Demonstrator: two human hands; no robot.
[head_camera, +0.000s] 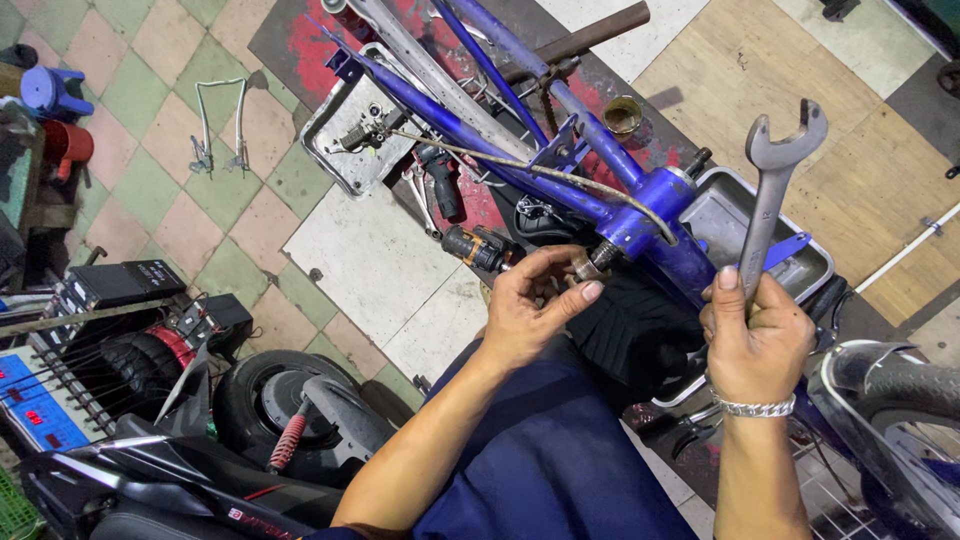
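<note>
A blue bicycle frame (470, 130) lies upside down across the middle of the view. My left hand (530, 305) pinches a small round metal nut (583, 268) on the axle end at the frame's bottom bracket shell (650, 215). My right hand (757, 340) grips the shaft of a large grey open-ended spanner (772, 195), held upright beside the frame with its jaw at the top. A silver chain bracelet sits on my right wrist.
Two metal trays lie on the floor: one (340, 150) with small parts at upper left, one (730, 210) behind the frame. A cordless drill (480, 245) lies under the frame. A black scooter (200, 460) and a device with red digits (40, 400) stand at lower left. A wheel with mudguard (890, 390) is at right.
</note>
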